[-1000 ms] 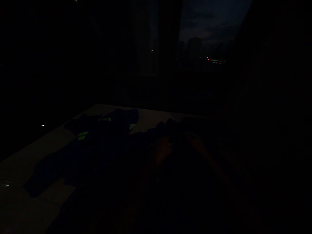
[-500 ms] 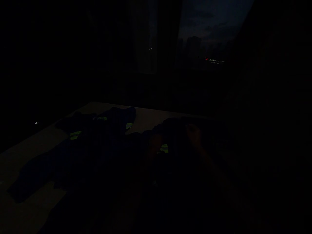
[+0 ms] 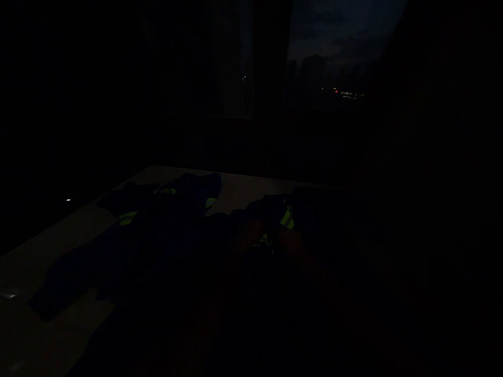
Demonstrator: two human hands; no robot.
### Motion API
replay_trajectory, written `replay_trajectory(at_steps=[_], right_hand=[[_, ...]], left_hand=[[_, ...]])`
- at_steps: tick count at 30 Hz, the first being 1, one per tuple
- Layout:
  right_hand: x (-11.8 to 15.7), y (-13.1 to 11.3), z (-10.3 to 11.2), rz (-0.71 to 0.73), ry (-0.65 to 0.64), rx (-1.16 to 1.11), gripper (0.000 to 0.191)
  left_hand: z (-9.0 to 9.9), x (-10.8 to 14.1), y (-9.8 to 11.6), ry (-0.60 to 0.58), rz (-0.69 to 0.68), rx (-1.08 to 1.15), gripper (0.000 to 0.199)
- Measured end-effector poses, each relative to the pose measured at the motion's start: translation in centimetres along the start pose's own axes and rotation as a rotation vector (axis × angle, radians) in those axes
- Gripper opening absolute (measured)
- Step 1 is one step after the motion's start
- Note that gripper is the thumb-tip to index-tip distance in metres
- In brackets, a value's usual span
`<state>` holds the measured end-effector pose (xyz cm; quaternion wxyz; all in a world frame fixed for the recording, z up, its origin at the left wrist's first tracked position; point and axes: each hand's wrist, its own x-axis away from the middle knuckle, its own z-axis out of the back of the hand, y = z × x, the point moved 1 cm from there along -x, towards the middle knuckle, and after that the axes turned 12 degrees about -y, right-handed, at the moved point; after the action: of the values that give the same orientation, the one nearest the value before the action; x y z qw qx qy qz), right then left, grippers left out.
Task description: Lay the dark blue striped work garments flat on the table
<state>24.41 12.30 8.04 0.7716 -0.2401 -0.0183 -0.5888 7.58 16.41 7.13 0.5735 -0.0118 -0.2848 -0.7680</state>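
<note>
The view is very dark. Dark blue clothing (image 3: pixel 157 235) with yellow-green reflective bands lies spread over a pale table. My left hand (image 3: pixel 251 230) is on the cloth near the middle, beside a reflective band (image 3: pixel 262 241). Close to its right, my right hand (image 3: pixel 288 241) reaches in just below a second, slanted band (image 3: pixel 287 218). Both hands are at the garment, but their fingers are lost in the dark. Whether either one grips the cloth cannot be made out.
The pale tabletop (image 3: pixel 243 188) shows along its far edge and at the left. A small shiny item (image 3: pixel 8 296) lies near the left edge. Beyond the table, a window (image 3: pixel 334 42) shows a dusky sky and a few distant lights.
My right hand has moved left and down, closer to my left hand. A slanted reflective band now shows above it. The view has shifted slightly.
</note>
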Motion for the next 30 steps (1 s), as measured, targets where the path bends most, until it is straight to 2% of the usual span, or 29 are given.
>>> replay_trajectory(at_steps=[3, 7, 11, 16, 19, 23, 30], right_hand=[[-0.5, 1.1, -1.7, -0.002, 0.031, -0.102, 0.038], [-1.2, 2.5, -2.7, 0.038, 0.131, -0.268, 0.037], [-1.7, 3.0, -2.6, 0.026, 0.282, -0.459, 0.038], [-1.4, 1.9, -1.8, 0.040, 0.445, -0.581, 0.041], [-1.0, 0.8, -1.5, 0.079, 0.474, -0.551, 0.036], [-0.8, -0.2, -1.7, 0.124, 0.422, -0.394, 0.034], [-0.8, -0.2, -2.4, 0.113, 0.424, -0.318, 0.034]], left_hand=[[0.6, 0.3, -0.7, 0.033, -0.031, 0.097, 0.021], [1.3, 0.6, -1.1, 0.083, -0.041, 0.209, 0.025], [1.5, 0.8, -0.6, 0.106, -0.035, 0.257, 0.027], [1.4, 0.9, 0.3, 0.094, -0.053, 0.282, 0.027], [1.5, 0.8, 0.8, 0.093, -0.057, 0.313, 0.026], [1.4, 0.7, 0.9, 0.099, -0.052, 0.395, 0.026], [0.6, 1.1, 0.4, 0.072, -0.053, 0.504, 0.026]])
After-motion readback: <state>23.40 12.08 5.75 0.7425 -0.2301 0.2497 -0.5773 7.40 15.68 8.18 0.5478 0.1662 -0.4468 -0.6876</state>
